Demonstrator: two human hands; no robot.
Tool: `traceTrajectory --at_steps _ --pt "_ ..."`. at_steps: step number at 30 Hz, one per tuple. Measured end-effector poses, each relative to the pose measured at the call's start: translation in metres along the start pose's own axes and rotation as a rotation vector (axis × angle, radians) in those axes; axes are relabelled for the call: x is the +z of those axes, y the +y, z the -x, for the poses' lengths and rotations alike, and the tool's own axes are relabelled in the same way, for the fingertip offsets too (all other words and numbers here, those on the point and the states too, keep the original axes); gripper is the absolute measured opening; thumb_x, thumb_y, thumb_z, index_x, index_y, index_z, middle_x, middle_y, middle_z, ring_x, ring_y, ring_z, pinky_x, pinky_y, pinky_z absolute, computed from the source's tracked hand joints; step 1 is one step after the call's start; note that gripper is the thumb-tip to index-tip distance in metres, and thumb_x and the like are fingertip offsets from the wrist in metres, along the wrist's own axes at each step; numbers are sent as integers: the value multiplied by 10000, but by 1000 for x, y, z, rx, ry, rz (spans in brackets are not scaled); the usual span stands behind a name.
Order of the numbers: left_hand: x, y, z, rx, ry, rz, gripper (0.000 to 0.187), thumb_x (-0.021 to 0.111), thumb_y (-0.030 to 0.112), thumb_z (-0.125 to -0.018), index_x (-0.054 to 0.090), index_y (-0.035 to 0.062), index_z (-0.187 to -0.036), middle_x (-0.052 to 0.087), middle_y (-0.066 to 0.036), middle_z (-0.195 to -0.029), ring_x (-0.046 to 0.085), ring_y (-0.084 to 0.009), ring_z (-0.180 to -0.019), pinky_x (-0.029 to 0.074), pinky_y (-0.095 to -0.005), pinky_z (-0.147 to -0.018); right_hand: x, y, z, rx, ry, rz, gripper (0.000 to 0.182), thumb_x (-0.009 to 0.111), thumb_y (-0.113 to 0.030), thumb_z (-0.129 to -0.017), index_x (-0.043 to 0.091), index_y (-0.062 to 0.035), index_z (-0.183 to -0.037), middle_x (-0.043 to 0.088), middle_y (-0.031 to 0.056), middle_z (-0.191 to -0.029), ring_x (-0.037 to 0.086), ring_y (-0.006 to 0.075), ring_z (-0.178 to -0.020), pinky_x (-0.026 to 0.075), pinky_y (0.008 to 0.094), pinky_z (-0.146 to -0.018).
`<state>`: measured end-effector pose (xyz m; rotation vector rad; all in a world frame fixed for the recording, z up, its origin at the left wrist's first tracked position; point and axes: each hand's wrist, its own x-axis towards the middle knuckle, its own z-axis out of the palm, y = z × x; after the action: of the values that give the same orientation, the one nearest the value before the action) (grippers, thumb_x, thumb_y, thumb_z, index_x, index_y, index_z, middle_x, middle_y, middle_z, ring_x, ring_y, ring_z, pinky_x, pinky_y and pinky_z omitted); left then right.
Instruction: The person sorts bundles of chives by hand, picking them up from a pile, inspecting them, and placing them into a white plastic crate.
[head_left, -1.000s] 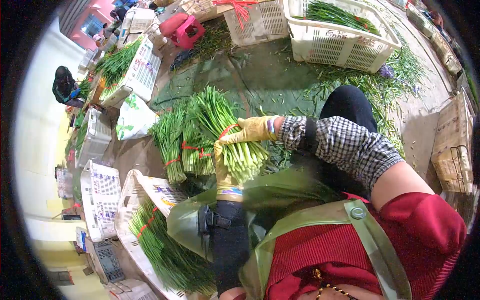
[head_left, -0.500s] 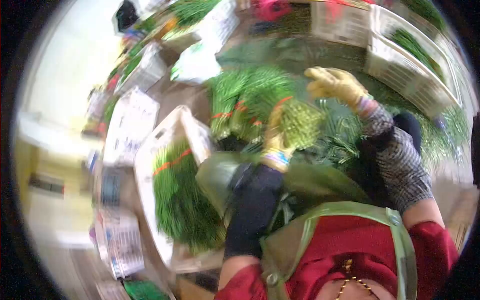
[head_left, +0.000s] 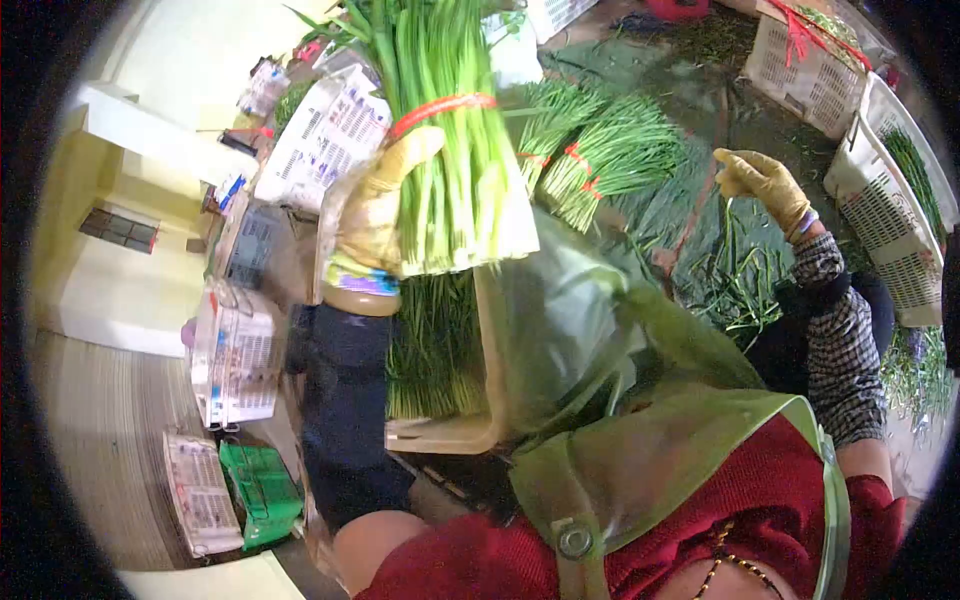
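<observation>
My left hand [head_left: 368, 222], in a yellow glove, grips a large bundle of garlic chives [head_left: 455, 175]. A red band ties the bundle, and its pale cut ends point down. It is held above a crate [head_left: 490, 370] with more greens [head_left: 435, 350] in it. My right hand [head_left: 765, 188], gloved too, is off to the right over the green ground sheet [head_left: 700, 205]. Its fingers are drawn together; what they hold, if anything, is too small to make out. Loose stalks [head_left: 740, 275] lie below it. Between my hands, several red-banded bundles [head_left: 610, 150] lie on the sheet.
White crates [head_left: 885, 205] stand at the right, one farther back [head_left: 805, 75] with red ribbon. On the left are a white crate [head_left: 325, 135], a dark crate [head_left: 258, 245], stacked baskets [head_left: 240, 350] and a green basket [head_left: 262, 490]. A green apron [head_left: 660, 450] covers my lap.
My left hand has moved left and up toward the camera with the bundle, from the sheet to above the crate. The view has swung; my right hand stays out to the right.
</observation>
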<state>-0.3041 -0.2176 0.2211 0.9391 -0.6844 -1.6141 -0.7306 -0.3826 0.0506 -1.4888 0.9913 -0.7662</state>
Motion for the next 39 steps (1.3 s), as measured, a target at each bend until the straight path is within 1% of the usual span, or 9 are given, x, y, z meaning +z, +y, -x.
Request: traceTrajectory --at_steps 4,8,10,13,18,21,29,32,39 --pt "-56 -15 46 231 190 -486 507 684 59 -846 463 42 -1302 651 -96 -1091 675 -220 -920 575 -364 -787 6 13 -4 0 -56 29 397 564 -298 -993 594 -16 -1270 680 64 -972 651 146 -867 533 274 -792" --pt "-144 -98 87 20 391 -672 687 733 21 -803 392 31 -1400 597 -52 -1173 588 -145 -1013 497 -318 -879 12 17 -2 1 -90 93 395 567 -275 -991 583 1 -1272 670 50 -932 629 127 -796 521 261 -763" --pt "-189 -160 100 -154 371 -612 960 781 70 -782 167 36 -1519 571 -92 -1250 570 -186 -1091 476 -319 -930 11 15 0 -2 -120 183 391 559 -254 -993 575 12 -1279 658 47 -920 605 108 -770 509 251 -741" --pt "-285 -245 112 -193 355 -1105 1097 730 37 -837 -96 152 -1550 544 -166 -1299 607 -207 -1042 504 -343 -912 11 17 2 33 -119 243 385 531 -240 -1004 574 18 -1286 662 70 -953 614 104 -802 511 243 -746" --pt "-226 -208 123 -477 358 -856 1291 839 236 -747 -187 16 -1500 541 -181 -1317 571 -222 -1095 450 -307 -981 17 17 2 67 -127 275 395 543 -245 -994 575 22 -1283 666 75 -971 621 114 -801 514 252 -751" --pt "-284 -278 139 -376 288 -770 1303 817 282 -775 -252 39 -1479 537 -192 -1303 567 -234 -1108 428 -308 -1011 21 17 1 44 -126 274 405 575 -274 -981 596 16 -1262 669 56 -943 625 116 -796 520 261 -751" --pt "-235 -202 123 -640 90 -1153 1234 802 373 -775 -103 -49 -1501 522 -208 -1360 526 -264 -1230 390 -323 -1051 34 17 -3 43 -208 404 369 560 -224 -983 602 19 -1259 661 45 -888 611 109 -775 507 258 -733" --pt "-218 -184 104 -352 545 -1182 1068 769 471 -778 193 -76 -1492 507 -261 -1368 515 -313 -1263 394 -339 -1048 37 16 0 39 -234 537 392 577 -272 -967 619 7 -1239 677 58 -912 626 120 -796 512 275 -757" --pt "-226 -229 69 -230 528 -995 969 700 238 -866 33 54 -1546 394 -220 -1466 519 -294 -1219 436 -355 -1029 33 18 5 6 -219 679 479 572 -448 -919 653 -61 -1189 681 157 -1140 650 289 -1067 486 362 -940"
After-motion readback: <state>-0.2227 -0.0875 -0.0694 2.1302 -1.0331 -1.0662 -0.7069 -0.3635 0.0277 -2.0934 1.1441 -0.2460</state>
